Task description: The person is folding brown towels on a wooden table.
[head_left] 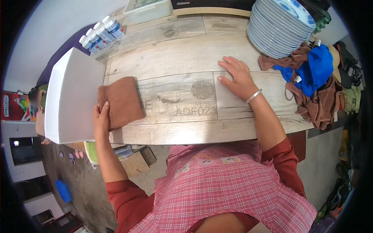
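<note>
My left hand [101,119] grips a folded brown cloth [122,102] by its left edge, the thumb on top and the other fingers mostly hidden. This cloth lies at the left of a wood-patterned table [174,61], close beside a tall white box [80,99]. Palm down over the right half of the tabletop, my right hand [237,77] holds nothing, and its fingers are apart. To its right is a loose heap of brown cloths [319,103] with a blue cloth [319,68] on top.
A tall stack of blue-patterned plates [276,32] stands at the back right. Several white-capped bottles [100,32] line the back left, near a white plastic tub [148,11]. The table's front edge [180,144] runs just before my pink checked apron [221,180].
</note>
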Action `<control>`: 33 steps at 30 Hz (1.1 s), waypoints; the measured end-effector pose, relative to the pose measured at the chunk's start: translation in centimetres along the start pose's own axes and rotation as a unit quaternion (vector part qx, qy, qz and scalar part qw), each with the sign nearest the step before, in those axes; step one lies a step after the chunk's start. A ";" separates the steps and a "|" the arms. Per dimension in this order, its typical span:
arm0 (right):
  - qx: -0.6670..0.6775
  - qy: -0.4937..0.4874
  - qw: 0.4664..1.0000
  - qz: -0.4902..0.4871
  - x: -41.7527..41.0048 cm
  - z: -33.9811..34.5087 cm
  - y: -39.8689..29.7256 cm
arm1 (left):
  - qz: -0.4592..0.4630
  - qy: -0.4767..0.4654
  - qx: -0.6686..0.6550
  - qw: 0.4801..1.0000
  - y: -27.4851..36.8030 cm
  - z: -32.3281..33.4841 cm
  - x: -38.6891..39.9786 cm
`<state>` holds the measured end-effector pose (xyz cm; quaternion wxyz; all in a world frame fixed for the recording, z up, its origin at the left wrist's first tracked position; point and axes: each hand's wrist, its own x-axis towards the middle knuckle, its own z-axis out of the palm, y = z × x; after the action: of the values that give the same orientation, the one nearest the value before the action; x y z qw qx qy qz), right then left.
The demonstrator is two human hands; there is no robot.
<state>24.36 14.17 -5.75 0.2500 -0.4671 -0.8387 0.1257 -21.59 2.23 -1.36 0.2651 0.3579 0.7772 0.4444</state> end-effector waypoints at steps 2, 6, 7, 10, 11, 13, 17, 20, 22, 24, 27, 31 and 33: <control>0.001 0.005 1.000 -0.001 0.0 0.1 -0.1 | -0.027 -0.027 -0.079 0.996 -0.7 -0.4 0.6; 0.011 0.012 1.000 -0.005 -0.3 0.0 0.2 | 0.033 -0.045 0.075 0.996 1.0 -1.2 -1.3; 0.016 0.012 1.000 -0.004 -0.3 -0.1 0.1 | 0.036 -0.048 0.072 0.996 1.1 -1.5 -1.5; 0.013 0.016 1.000 -0.006 -0.1 -0.2 0.1 | -0.053 -0.102 -0.076 0.990 1.6 -1.6 -1.4; 0.008 0.019 1.000 -0.006 0.0 -0.2 0.1 | -0.050 -0.105 -0.079 0.990 1.9 -1.2 -1.4; 0.016 0.017 1.000 -0.013 0.1 0.1 0.2 | -0.052 -0.090 -0.192 0.976 5.7 0.8 -2.4; 0.004 0.011 1.000 -0.012 -0.1 0.0 0.3 | 0.028 -0.169 -0.228 0.959 11.5 5.1 -3.0; 0.010 0.004 1.000 -0.018 -0.1 0.1 0.5 | 0.035 -0.206 -0.267 0.941 12.8 9.0 -2.2; 0.011 -0.010 1.000 0.003 0.0 -0.2 0.2 | 0.030 -0.228 -0.173 0.958 10.6 11.3 0.6; 0.012 -0.017 1.000 -0.006 0.1 -0.3 -0.1 | 0.025 -0.229 -0.075 0.970 7.3 12.9 2.7; 0.010 -0.016 1.000 -0.007 0.2 -0.3 0.0 | 0.128 -0.223 -0.001 0.966 6.4 14.5 3.0; 0.007 -0.007 1.000 0.004 0.3 -0.5 -0.1 | 0.351 -0.024 0.121 0.928 9.2 14.4 1.1; 0.007 -0.005 1.000 -0.004 0.4 -0.4 0.1 | 0.306 -0.038 0.110 0.945 11.1 14.1 0.2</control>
<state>24.46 14.55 -5.33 0.2493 -0.4615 -0.8409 0.1334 -7.85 13.36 1.88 0.1050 0.6219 0.6636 0.4023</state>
